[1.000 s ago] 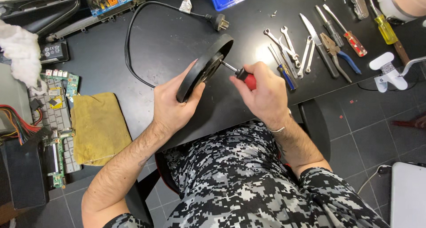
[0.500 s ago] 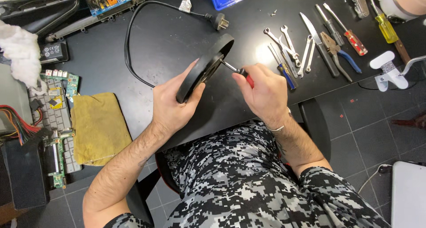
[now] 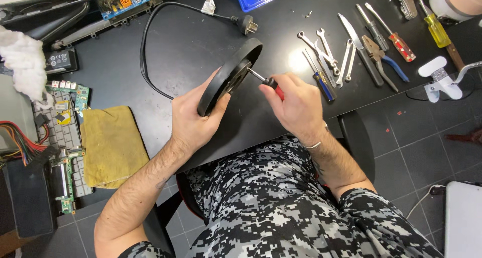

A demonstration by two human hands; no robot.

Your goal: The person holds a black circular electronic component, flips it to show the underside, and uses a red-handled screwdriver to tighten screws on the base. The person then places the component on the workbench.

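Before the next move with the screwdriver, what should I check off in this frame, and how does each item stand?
1. Left hand grips the disc on edge: ok.
2. Right hand holds the screwdriver: ok.
3. Shaft points at the disc's underside: ok.
4. Tip seated in a screw: cannot tell, hidden by the rim.
5. Cord lies away from both hands: ok.
6. Spare wrenches on the table, right of the hand: ok.

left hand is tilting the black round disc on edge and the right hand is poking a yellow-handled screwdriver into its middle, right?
Not quite: the screwdriver in the right hand has a red handle, not yellow, as the head view shows. The left hand does hold the black round disc tilted on edge.
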